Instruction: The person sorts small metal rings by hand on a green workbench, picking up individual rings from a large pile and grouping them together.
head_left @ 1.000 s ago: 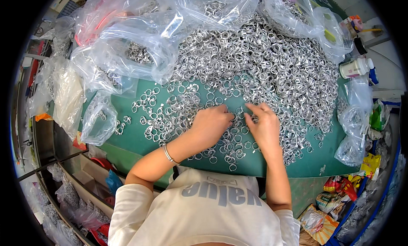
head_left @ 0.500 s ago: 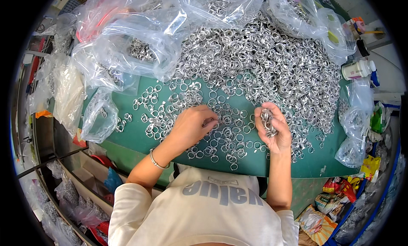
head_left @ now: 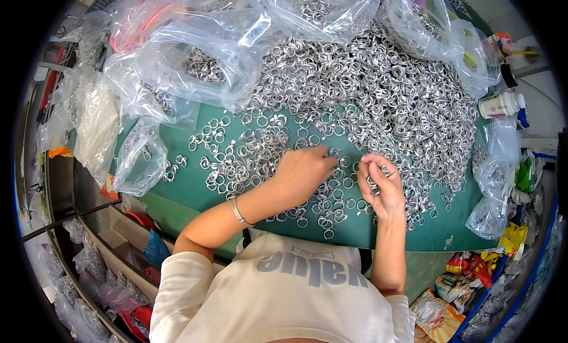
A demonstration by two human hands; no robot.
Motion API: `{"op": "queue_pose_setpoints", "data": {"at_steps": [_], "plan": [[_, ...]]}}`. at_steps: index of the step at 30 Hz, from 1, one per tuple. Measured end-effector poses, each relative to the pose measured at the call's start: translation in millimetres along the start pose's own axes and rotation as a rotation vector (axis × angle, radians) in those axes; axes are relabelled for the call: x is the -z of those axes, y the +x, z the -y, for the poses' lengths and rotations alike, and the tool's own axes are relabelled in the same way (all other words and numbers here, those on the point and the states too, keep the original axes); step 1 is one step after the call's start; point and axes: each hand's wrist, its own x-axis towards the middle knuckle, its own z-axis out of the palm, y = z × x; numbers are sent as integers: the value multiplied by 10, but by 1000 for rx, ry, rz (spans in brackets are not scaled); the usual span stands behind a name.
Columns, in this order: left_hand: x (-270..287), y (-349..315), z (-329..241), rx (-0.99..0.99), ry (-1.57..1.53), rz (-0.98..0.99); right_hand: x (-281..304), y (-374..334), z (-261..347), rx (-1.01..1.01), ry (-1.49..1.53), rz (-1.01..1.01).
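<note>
A large heap of silvery metal rings (head_left: 408, 100) covers the far right of the green table, with many loose rings (head_left: 254, 150) spread thinly in front of it. My left hand (head_left: 303, 172), a bangle on its wrist, is over these loose rings, back of the hand up. Its thumb and fingers are pinched together, with a small metal ring (head_left: 335, 152) at the tips. To its right my right hand (head_left: 384, 189) is curled, palm turned inward, around several metal rings partly hidden by the fingers. It hovers beside the near edge of the heap.
Clear plastic bags (head_left: 207, 65) with rings lie along the back and left of the green table (head_left: 408, 241). A white bottle (head_left: 500, 105) stands at the right edge, above a clear bag (head_left: 491, 213). Drawers (head_left: 127, 236) are at lower left; colourful packets (head_left: 467, 269) lie at lower right.
My left hand has moved right, toward my right hand, with its fingertips now at a ring. The right hand stays nearly in place, its fingers closed a little more over the rings.
</note>
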Motion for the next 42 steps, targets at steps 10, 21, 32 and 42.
{"op": "queue_pose_setpoints", "data": {"at_steps": [10, 21, 32, 42], "plan": [[16, -31, 15, 6, -253, -47, -114, 13, 5, 276, -1023, -285], [306, -346, 361, 312, -1801, 73, -324, 465, -249, 604, -1518, -201], [272, -225, 503, 424, -672, -275, -149, 336, -69, -90, 248, 124], [176, -87, 427, 165, 91, -68, -535, 508, -185, 434, -1298, -121]]}}
